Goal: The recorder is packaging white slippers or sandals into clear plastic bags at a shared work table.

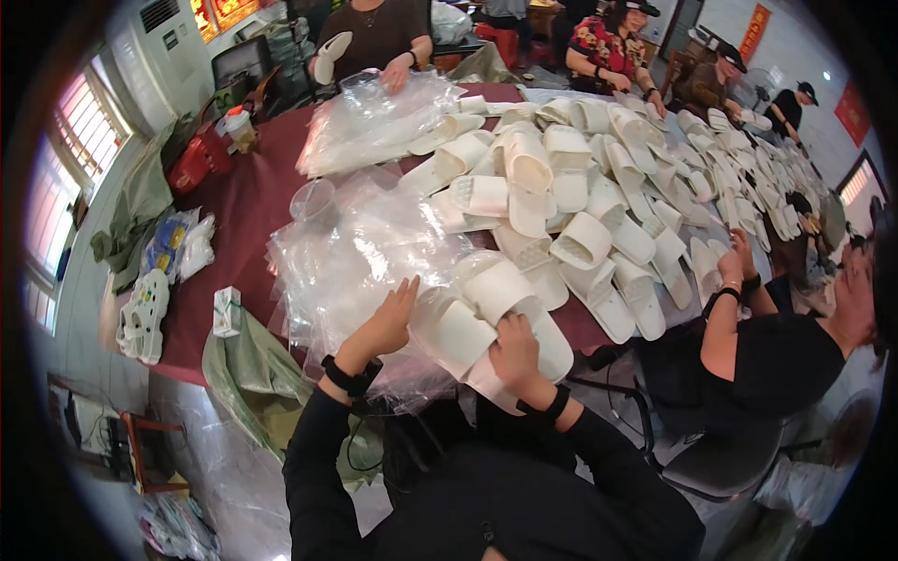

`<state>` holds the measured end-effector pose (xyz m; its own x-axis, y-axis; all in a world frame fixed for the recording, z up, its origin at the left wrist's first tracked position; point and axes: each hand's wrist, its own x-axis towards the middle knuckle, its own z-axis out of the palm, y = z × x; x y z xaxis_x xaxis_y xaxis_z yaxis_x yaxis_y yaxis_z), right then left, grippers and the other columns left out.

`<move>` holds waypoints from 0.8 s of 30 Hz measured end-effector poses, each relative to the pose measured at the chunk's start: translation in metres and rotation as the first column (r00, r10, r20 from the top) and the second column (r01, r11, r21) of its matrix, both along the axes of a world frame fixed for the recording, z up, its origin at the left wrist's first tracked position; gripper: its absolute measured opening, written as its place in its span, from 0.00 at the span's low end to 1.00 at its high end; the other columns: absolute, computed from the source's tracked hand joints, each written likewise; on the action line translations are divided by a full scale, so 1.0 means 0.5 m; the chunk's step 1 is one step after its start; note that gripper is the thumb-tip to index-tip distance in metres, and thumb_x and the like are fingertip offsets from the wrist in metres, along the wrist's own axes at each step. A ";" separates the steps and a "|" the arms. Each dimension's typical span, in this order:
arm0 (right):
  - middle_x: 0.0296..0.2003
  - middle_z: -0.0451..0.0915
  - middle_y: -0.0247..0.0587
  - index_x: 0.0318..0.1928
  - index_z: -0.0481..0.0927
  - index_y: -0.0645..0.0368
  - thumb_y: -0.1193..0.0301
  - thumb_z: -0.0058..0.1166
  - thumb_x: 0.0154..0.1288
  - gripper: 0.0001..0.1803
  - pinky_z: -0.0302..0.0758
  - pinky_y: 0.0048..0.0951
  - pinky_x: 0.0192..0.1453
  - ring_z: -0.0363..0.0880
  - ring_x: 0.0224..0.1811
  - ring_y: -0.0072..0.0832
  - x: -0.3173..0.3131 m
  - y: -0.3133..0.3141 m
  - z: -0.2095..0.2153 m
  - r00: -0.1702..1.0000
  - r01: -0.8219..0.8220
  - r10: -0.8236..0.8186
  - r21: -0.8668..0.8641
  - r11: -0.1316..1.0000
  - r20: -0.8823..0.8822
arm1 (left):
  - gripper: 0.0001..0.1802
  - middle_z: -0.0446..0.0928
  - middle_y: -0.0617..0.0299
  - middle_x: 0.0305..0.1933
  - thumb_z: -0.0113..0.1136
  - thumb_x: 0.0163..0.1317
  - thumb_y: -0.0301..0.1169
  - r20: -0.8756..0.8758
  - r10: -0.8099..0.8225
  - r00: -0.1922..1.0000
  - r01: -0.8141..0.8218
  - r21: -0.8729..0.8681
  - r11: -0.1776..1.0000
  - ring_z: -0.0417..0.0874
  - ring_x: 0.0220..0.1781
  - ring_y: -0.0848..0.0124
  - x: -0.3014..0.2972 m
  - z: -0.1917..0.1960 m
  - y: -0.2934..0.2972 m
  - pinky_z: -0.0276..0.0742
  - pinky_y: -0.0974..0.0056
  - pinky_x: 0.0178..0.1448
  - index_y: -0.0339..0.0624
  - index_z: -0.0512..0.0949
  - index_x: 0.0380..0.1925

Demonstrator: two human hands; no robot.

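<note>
My left hand [385, 323] lies open with its fingers stretched out, against the top of a spread of clear plastic bags [351, 248]. Beside its fingertips is a white slide slipper [456, 334]. My right hand [517, 355] is closed on this slipper near its strap; its fingertips are partly hidden. A second white slipper [500, 288] lies against the first one, just beyond my right hand. Both are at the table's near edge, partly over the bags. Whether either slipper is inside a bag, I cannot tell.
A large heap of white slippers [571, 187] covers the table's middle and right. A clear cup [315, 206] stands on the bags. More bags [374, 122] lie before a person opposite. A small white box [226, 312] sits at left. Close on my right is a co-worker's arm [722, 327].
</note>
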<state>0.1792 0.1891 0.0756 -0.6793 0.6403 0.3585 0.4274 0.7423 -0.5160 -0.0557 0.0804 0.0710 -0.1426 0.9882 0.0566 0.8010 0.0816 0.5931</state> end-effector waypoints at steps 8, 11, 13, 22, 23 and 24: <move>0.40 0.73 0.46 0.38 0.74 0.62 0.74 0.56 0.45 0.16 0.74 0.38 0.46 0.71 0.46 0.44 -0.014 -0.036 -0.003 0.978 -0.208 0.205 0.066 0.976 0.044 | 0.46 0.44 0.42 0.73 0.47 0.51 0.18 -0.095 0.162 0.982 -0.175 -0.144 0.974 0.45 0.71 0.35 0.048 0.073 0.016 0.43 0.27 0.65 0.48 0.41 0.71; 0.38 0.73 0.45 0.36 0.74 0.62 0.73 0.57 0.43 0.16 0.74 0.36 0.46 0.71 0.45 0.42 -0.017 -0.038 -0.012 0.981 -0.193 0.192 0.109 0.975 0.018 | 0.43 0.45 0.43 0.73 0.49 0.54 0.24 -0.139 0.165 0.977 -0.176 -0.071 0.982 0.46 0.71 0.35 0.055 0.069 0.022 0.42 0.28 0.66 0.47 0.45 0.70; 0.39 0.73 0.45 0.37 0.74 0.63 0.72 0.57 0.43 0.17 0.73 0.36 0.47 0.71 0.45 0.42 -0.018 -0.038 -0.015 0.982 -0.187 0.185 0.105 0.977 0.030 | 0.38 0.48 0.45 0.72 0.49 0.59 0.29 -0.124 0.187 0.975 -0.191 -0.022 0.981 0.48 0.70 0.35 0.062 0.066 0.030 0.41 0.28 0.66 0.47 0.48 0.70; 0.40 0.73 0.47 0.39 0.73 0.64 0.71 0.55 0.45 0.18 0.73 0.37 0.44 0.74 0.42 0.42 -0.025 -0.050 -0.016 0.954 -0.300 0.297 0.117 0.947 0.045 | 0.31 0.52 0.47 0.71 0.48 0.64 0.35 -0.345 0.146 0.927 -0.131 0.067 0.989 0.52 0.69 0.36 0.086 0.094 0.041 0.41 0.28 0.65 0.62 0.55 0.68; 0.40 0.73 0.47 0.39 0.73 0.64 0.71 0.55 0.45 0.18 0.73 0.37 0.44 0.75 0.42 0.42 -0.027 -0.051 -0.017 0.959 -0.285 0.284 0.090 0.954 0.029 | 0.30 0.53 0.48 0.71 0.48 0.64 0.35 -0.373 0.116 0.921 -0.095 0.075 0.993 0.52 0.69 0.37 0.087 0.092 0.036 0.41 0.28 0.65 0.64 0.57 0.67; 0.41 0.73 0.48 0.39 0.73 0.64 0.71 0.56 0.44 0.18 0.73 0.38 0.43 0.75 0.41 0.42 -0.030 -0.048 -0.019 0.960 -0.279 0.278 0.071 0.958 0.036 | 0.29 0.54 0.48 0.71 0.49 0.64 0.35 -0.401 0.088 0.912 -0.060 0.081 0.995 0.53 0.69 0.37 0.089 0.091 0.032 0.41 0.28 0.65 0.66 0.60 0.66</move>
